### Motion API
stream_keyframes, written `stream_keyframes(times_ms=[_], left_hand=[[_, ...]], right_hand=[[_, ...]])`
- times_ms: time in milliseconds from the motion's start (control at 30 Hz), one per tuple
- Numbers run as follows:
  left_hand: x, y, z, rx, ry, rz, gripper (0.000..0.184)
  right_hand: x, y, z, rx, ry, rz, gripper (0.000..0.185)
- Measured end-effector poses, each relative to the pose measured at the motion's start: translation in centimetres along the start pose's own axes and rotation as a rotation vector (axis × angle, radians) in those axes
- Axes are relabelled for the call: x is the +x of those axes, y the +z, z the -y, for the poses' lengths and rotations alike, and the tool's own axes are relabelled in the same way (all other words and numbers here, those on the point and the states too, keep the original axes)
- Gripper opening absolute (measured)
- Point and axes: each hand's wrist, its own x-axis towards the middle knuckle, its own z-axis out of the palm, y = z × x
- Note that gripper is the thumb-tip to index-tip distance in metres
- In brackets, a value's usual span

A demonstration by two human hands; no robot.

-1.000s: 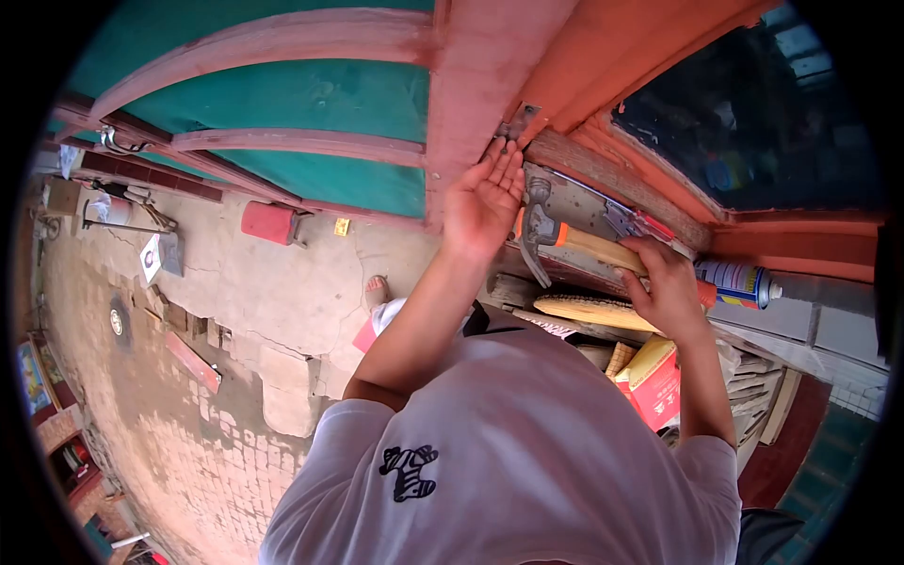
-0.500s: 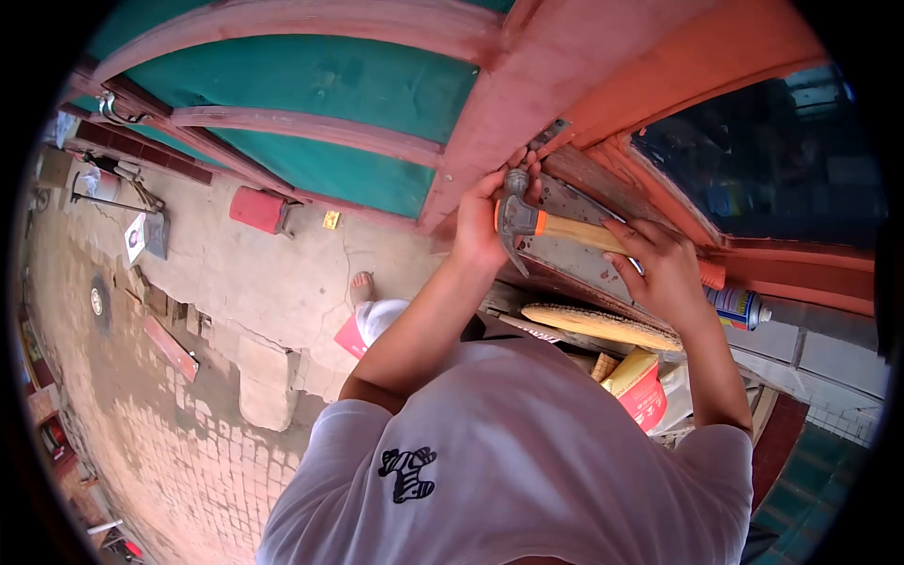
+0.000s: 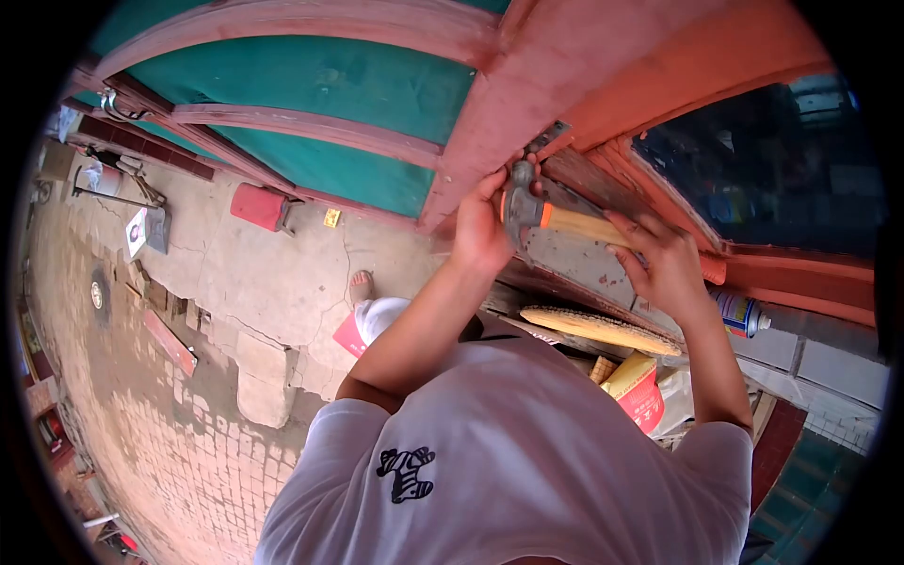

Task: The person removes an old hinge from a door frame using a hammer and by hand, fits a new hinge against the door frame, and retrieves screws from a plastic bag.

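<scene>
A claw hammer (image 3: 573, 222) with a wooden handle and an orange band is gripped in my right hand (image 3: 665, 262). Its metal head is in front of the fingers of my left hand (image 3: 482, 231). Those left fingers are closed at the edge of the pink door frame (image 3: 513, 118), just below a small metal plate (image 3: 548, 137). What they pinch, if anything, is hidden behind the hammer head. An orange piece (image 3: 714, 271) sticks out beside my right hand; I cannot make out what it belongs to.
A dark window pane (image 3: 763, 169) in an orange frame is at the right. Below it stand a spray can (image 3: 742, 315) and a round yellow-edged board (image 3: 603, 330). Green door panels (image 3: 330, 85) fill the upper left. A red stool-like object (image 3: 257, 207) is on the concrete floor.
The hammer has tilted and shifted slightly, its head now a little to the right. My right hand has moved slightly with it; my left hand has stayed at the door frame.
</scene>
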Motion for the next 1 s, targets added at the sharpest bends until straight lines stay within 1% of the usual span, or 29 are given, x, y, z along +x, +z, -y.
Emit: stream_keyframes(times_ms=[100, 133, 233, 333, 400, 433, 500, 533, 600, 700, 733, 800, 900, 933, 1000], left_hand=[[-0.1, 0.2, -0.2, 0.051, 0.008, -0.075, 0.035], [-0.2, 0.2, -0.1, 0.046, 0.014, -0.065, 0.035], [-0.3, 0.2, 0.3, 0.069, 0.024, -0.062, 0.035], [-0.2, 0.8, 0.1, 0.136, 0.064, -0.086, 0.034], [-0.3, 0.7, 0.4, 0.146, 0.084, -0.098, 0.033], [-0.4, 0.6, 0.4, 0.141, 0.063, -0.071, 0.033], [-0.3, 0.4, 0.1, 0.129, 0.033, -0.007, 0.033], [0.0, 0.6, 0.0, 0.149, 0.060, -0.036, 0.034], [-0.2, 0.8, 0.5, 0.181, 0.097, -0.112, 0.035], [-0.3, 0.6, 0.3, 0.185, 0.054, -0.026, 0.036], [-0.2, 0.8, 0.1, 0.182, 0.055, -0.048, 0.036], [-0.5, 1.1, 0.3, 0.173, 0.044, -0.106, 0.037], [-1.8, 2.8, 0.3, 0.380, 0.052, -0.191, 0.038], [-2.2, 2.9, 0.0, 0.413, 0.043, -0.210, 0.038], [-3.2, 3.0, -0.7, 0.480, 0.018, -0.246, 0.039]], right_hand=[[0.1, 0.1, -0.1, -0.045, -0.043, -0.022, 0.037], [-0.1, 0.1, -0.2, -0.021, -0.074, -0.026, 0.037], [0.5, -0.1, -1.0, -0.022, -0.034, -0.004, 0.036], [0.3, -0.6, -0.3, -0.044, -0.084, -0.001, 0.037], [0.5, -0.5, -0.9, -0.041, -0.062, -0.003, 0.037], [0.4, -0.4, -1.1, -0.039, -0.047, -0.004, 0.038], [0.1, -0.5, -0.9, -0.038, -0.085, -0.013, 0.038], [0.3, -0.4, -0.9, -0.037, -0.108, -0.024, 0.038], [0.4, -0.4, -1.1, -0.039, -0.090, -0.022, 0.037], [0.8, -0.4, -1.4, 0.007, -0.064, -0.030, 0.036], [0.7, -0.2, -1.2, 0.016, -0.061, -0.042, 0.035], [-0.8, 0.2, -0.9, 0.080, -0.007, -0.019, 0.034], [-3.3, 1.4, 0.5, 0.348, 0.132, -0.104, 0.034], [-4.1, 1.2, 0.9, 0.397, 0.177, -0.091, 0.030], [-5.9, 2.2, 2.1, 0.655, 0.374, -0.136, 0.028]])
